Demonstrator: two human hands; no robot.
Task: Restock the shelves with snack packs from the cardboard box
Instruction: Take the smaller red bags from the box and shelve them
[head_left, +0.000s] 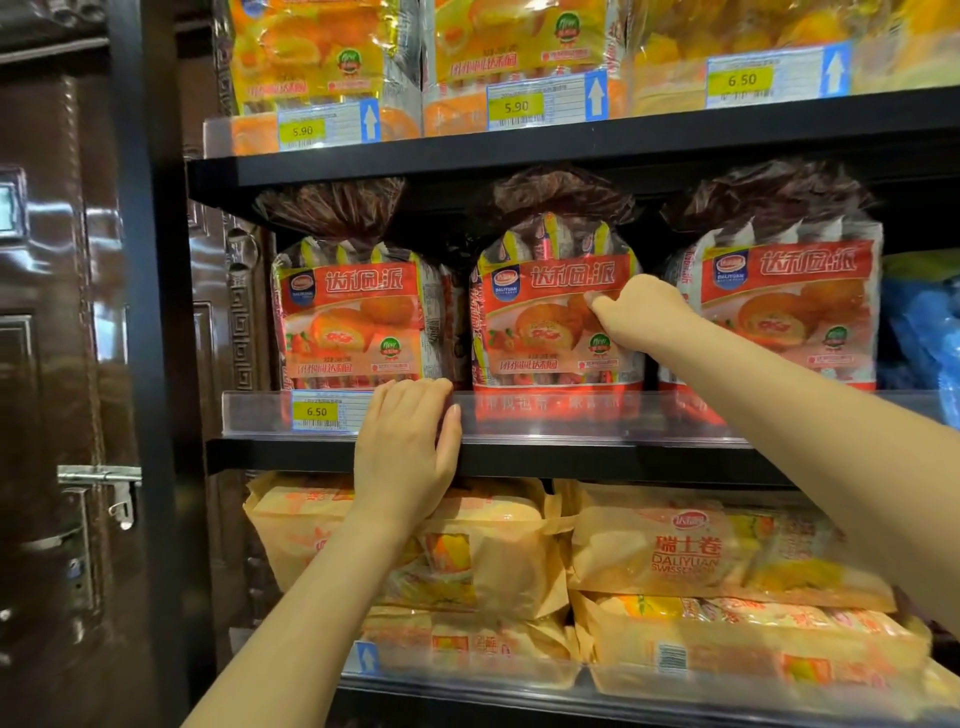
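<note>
Three red snack packs stand upright on the middle shelf (571, 457): a left pack (353, 322), a middle pack (540, 332) and a right pack (779, 312). My right hand (641, 312) reaches in from the right, its curled fingers pressed against the front of the middle pack. My left hand (405, 441) lies over the clear plastic price rail (519, 415), fingers over its top edge just below the left pack. The cardboard box is out of view.
Orange-yellow packs (322, 57) fill the top shelf behind price tags. Tan Swiss-roll packs (691, 551) are stacked on the lower shelf. A dark brown door (62, 364) with a metal latch stands left of the black shelf post (140, 312). Blue packaging (924, 332) sits far right.
</note>
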